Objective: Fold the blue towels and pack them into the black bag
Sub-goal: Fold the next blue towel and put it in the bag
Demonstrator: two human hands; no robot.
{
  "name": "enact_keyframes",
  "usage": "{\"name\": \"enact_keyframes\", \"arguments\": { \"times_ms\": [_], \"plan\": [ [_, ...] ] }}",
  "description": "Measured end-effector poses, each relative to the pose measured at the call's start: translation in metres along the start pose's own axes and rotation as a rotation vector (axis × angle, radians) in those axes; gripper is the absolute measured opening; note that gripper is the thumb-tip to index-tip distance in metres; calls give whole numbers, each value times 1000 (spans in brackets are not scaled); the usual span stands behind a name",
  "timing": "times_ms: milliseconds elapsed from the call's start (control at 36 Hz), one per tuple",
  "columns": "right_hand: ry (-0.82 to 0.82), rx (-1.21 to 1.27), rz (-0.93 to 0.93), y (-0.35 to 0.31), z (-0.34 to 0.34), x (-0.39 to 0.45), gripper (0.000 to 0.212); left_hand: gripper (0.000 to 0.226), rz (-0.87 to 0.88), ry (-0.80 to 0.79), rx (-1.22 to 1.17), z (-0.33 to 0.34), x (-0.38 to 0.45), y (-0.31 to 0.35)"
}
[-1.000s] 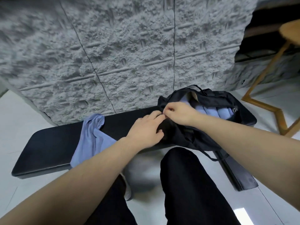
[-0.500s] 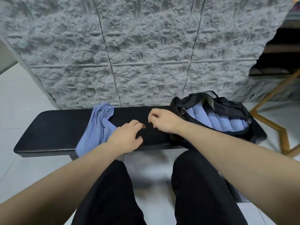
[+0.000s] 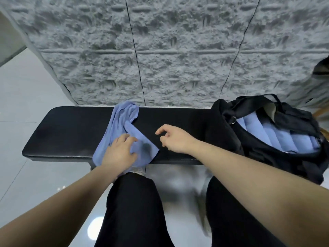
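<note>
A crumpled blue towel (image 3: 122, 122) lies across the black padded bench (image 3: 71, 132), its near edge hanging over the front. My left hand (image 3: 119, 152) rests on the towel's near part with fingers spread. Just right of the towel, my right hand (image 3: 175, 139) hovers over bare bench, fingers loosely curled and holding nothing. The black bag (image 3: 277, 139) stands open at the bench's right end. Several folded blue towels (image 3: 277, 138) lie side by side inside it.
A grey textured wall (image 3: 169, 50) rises directly behind the bench. Glossy pale floor tiles (image 3: 26, 175) spread on the left and in front. My legs in black trousers (image 3: 135, 211) are close below the bench's front edge.
Both hands left the bag and moved left. My left hand has come down on the loose towel; my right hand now hovers over the bench. The camera swung left.
</note>
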State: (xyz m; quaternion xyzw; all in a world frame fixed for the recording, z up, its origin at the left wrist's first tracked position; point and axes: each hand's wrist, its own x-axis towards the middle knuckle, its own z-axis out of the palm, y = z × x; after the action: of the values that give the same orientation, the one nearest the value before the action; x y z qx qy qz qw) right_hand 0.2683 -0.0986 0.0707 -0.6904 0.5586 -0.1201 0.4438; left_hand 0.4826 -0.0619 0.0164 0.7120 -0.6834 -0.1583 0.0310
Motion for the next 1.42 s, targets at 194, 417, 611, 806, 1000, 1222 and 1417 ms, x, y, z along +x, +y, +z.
{"name": "enact_keyframes", "arguments": {
  "times_ms": [194, 417, 611, 806, 1000, 1222, 1417],
  "plan": [
    [-22, 94, 16, -3, 29, 31, 19, 47, -112, 135, 17, 2, 8, -26],
    [4, 247, 63, 0, 51, 54, 22, 47, -292, 249, -421, -3, 25, -38],
    [-21, 386, 155, 8, 57, 60, 26, 10, -260, 237, -397, -22, 34, -26],
    [-63, 709, 182, -1, 53, 66, 20, 8, -112, 207, -527, -30, 38, 7],
    [-73, 982, 256, 4, 34, 77, 67, 13, -31, 205, -727, -28, 43, 58],
    [80, 1211, 256, 5, 17, 76, 19, 21, 51, 197, -827, -13, 42, 87],
    [242, 1302, 319, 9, 6, 77, 29, 16, -154, 362, -786, -5, 58, 55]
  ]
}}
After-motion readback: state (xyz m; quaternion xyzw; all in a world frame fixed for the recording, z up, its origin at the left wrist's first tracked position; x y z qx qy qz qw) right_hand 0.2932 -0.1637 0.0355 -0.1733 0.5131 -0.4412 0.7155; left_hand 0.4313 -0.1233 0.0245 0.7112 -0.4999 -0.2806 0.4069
